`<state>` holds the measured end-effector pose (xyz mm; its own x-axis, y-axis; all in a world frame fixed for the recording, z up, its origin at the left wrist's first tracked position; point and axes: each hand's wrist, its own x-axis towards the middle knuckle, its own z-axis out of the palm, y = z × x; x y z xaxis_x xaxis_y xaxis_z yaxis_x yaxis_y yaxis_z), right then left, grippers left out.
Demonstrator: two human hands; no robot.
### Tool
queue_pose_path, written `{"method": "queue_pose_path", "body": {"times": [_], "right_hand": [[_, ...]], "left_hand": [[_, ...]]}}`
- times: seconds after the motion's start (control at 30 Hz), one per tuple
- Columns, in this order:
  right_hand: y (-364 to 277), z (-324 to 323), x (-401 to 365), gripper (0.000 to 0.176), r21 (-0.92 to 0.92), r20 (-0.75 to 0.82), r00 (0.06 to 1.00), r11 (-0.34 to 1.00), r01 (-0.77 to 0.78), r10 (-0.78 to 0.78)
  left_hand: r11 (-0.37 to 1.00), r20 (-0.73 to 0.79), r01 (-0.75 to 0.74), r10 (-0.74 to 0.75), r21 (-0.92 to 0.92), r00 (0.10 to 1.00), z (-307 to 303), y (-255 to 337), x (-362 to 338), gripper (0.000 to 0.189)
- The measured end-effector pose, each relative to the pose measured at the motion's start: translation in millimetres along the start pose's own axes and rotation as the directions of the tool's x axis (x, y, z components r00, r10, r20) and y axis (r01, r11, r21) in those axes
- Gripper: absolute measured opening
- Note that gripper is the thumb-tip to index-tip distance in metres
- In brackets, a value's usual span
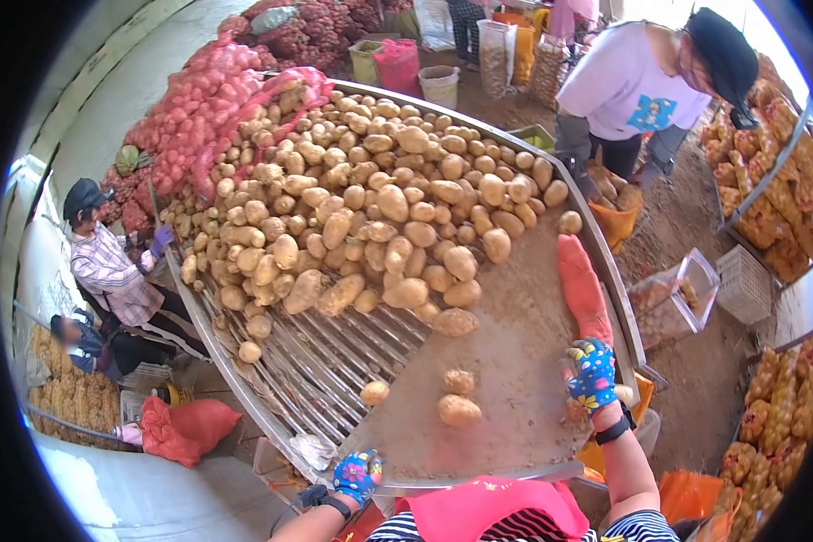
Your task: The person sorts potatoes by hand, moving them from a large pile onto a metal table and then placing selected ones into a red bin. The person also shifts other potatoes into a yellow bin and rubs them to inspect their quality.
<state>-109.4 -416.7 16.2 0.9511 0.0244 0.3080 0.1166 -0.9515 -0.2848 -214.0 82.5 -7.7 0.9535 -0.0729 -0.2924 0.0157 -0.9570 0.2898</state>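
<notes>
My left hand [359, 476], in a blue floral glove, rests at the near rim of a metal sorting table [506, 434] with its fingers curled; their undersides are hidden. On the right side of the table, my right hand [592, 375] in a matching glove is closed at the near end of a long red cloth or bag [582, 285]. What its fingers hold is hidden beneath the glove. Two loose potatoes [460, 412] lie on the bare metal between my hands. Another potato [375, 392] sits by the slatted part. A big heap of potatoes [361, 208] covers the far half.
A person in a pale shirt [637, 81] stands at the far right by an orange bag [616, 217]. Another in plaid [117, 271] is at the left edge. Red mesh sacks [190, 117] pile up behind. A white crate [743, 285] and filled sacks [772, 415] stand right.
</notes>
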Motion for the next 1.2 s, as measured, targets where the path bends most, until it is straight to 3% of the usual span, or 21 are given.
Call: {"method": "queue_pose_path", "body": {"times": [0.07, 0.17, 0.2, 0.27, 0.37, 0.4, 0.43, 0.5, 0.57, 0.67, 0.77, 0.83, 0.87, 1.0, 1.1, 1.13, 1.17, 1.2], "right_hand": [[-18, 3, 30, 0.031, 0.066, 0.069, 0.993, 0.993, 0.095, -0.099], [-31, 16, 84, 0.034, 0.184, 0.154, 0.952, 0.954, 0.237, -0.266], [-34, 18, 106, 0.034, 0.231, 0.182, 0.933, 0.936, 0.266, -0.31], [-39, 24, 156, 0.039, 0.297, 0.284, 0.883, 0.91, 0.291, -0.375], [-52, 31, 240, 0.046, 0.264, 0.273, 0.827, 0.865, 0.428, -0.492], [-57, 42, 269, 0.049, 0.24, 0.274, 0.826, 0.866, 0.438, -0.494], [-63, 55, 297, 0.053, 0.216, 0.277, 0.825, 0.869, 0.446, -0.493], [-91, 53, 346, 0.055, 0.202, 0.258, 0.824, 0.862, 0.465, -0.505], [-113, 67, 395, 0.056, 0.29, 0.288, 0.832, 0.872, 0.395, -0.473], [-140, 111, 454, 0.064, 0.34, 0.255, 0.86, 0.873, 0.349, -0.443], [-183, 119, 489, 0.076, 0.381, 0.48, 0.841, 0.923, 0.055, -0.249], [-195, 155, 503, 0.082, 0.216, 0.567, 0.813, 0.976, 0.008, -0.131], [-200, 172, 503, 0.084, 0.159, 0.57, 0.808, 0.985, 0.07, -0.149], [-207, 174, 510, 0.07, 0.101, 0.525, 0.837, 0.988, 0.12, -0.156], [-193, 182, 516, 0.062, 0.248, 0.569, 0.804, 0.968, 0.032, -0.172], [-193, 180, 511, 0.063, 0.331, 0.512, 0.834, 0.943, 0.03, -0.207], [-189, 177, 506, 0.063, 0.332, 0.484, 0.841, 0.94, 0.082, -0.244], [-187, 175, 501, 0.063, 0.331, 0.466, 0.849, 0.939, 0.095, -0.25]], "left_hand": [[0.998, 0.012, 0.009, -0.008, -0.058, 1.0, -15, 12, 1, 0.029], [0.955, 0.025, 0.011, -0.004, -0.297, 1.0, -6, 4, 16, 0.027], [0.95, -0.09, -0.079, 0.054, -0.303, 0.995, -21, 14, 27, 0.025], [0.93, -0.245, -0.213, 0.141, -0.3, 0.959, -49, 22, 65, 0.027], [0.923, -0.491, -0.356, 0.245, -0.146, 0.836, -124, 50, 133, 0.033], [0.91, -0.53, -0.372, 0.228, -0.182, 0.817, -140, 51, 162, 0.035], [0.895, -0.565, -0.388, 0.209, -0.218, 0.798, -154, 50, 189, 0.037], [0.871, -0.56, -0.466, 0.31, -0.158, 0.768, -189, 49, 245, 0.043], [0.873, -0.505, -0.485, 0.393, -0.057, 0.768, -213, 49, 297, 0.046], [0.905, -0.456, -0.416, 0.41, 0.093, 0.79, -235, 59, 367, 0.047], [0.939, -0.457, -0.342, 0.31, 0.013, 0.834, -231, 48, 448, 0.056], [0.976, -0.404, -0.16, 0.208, 0.15, 0.891, -227, 46, 481, 0.063], [0.982, -0.325, -0.061, 0.118, 0.18, 0.938, -224, 53, 489, 0.069], [0.969, -0.238, 0.094, -0.039, 0.227, 0.971, -226, 85, 508, 0.072], [0.988, -0.116, 0.132, -0.123, 0.076, 0.986, -228, 83, 516, 0.074], [0.996, -0.241, 0.03, -0.008, 0.087, 0.971, -223, 75, 513, 0.076], [0.997, -0.247, 0.046, -0.03, 0.057, 0.969, -214, 69, 508, 0.078], [0.996, -0.198, 0.016, -0.034, -0.091, 0.98, -214, 69, 500, 0.077]]}}
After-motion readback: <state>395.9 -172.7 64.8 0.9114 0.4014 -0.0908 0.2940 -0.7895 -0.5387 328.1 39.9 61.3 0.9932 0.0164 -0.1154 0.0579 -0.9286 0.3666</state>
